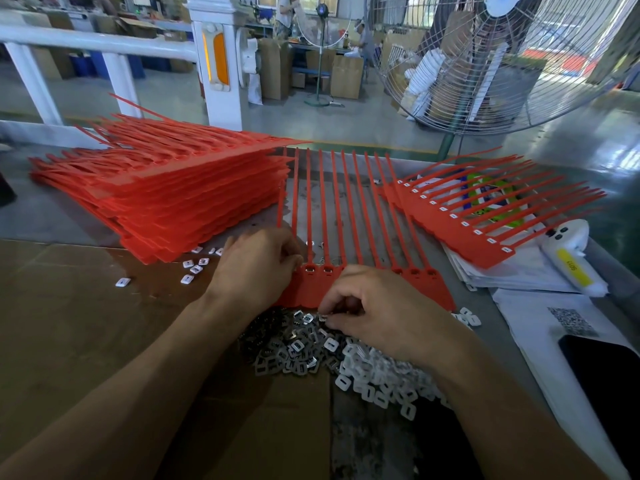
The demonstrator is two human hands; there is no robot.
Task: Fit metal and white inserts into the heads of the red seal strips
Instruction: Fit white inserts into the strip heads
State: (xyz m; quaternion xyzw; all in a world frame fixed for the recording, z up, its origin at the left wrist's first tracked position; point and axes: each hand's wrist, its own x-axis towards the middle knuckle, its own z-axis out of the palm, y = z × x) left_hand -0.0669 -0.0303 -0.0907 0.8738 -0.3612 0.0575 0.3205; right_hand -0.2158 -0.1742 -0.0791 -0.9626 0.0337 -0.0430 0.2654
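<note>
A red comb of seal strips (349, 216) lies in front of me, tails pointing away, its row of heads (420, 273) near my hands. My left hand (258, 268) rests curled on the leftmost heads, fingertips pressing there. My right hand (384, 310) hovers over the comb's near edge, fingers curled and pinching a small metal insert at the top of the metal insert pile (294, 351). A heap of white inserts (377, 375) lies beside that pile, to the right. Two heads (317, 270) show inserts in their slots.
A tall stack of red combs (166, 188) sits at left. A comb with white inserts fitted (485, 216) lies at right on papers. Loose white inserts (195, 268) lie on cardboard (69, 323). A phone (602, 368), a white tool (568, 258) and a fan (502, 64) are at right.
</note>
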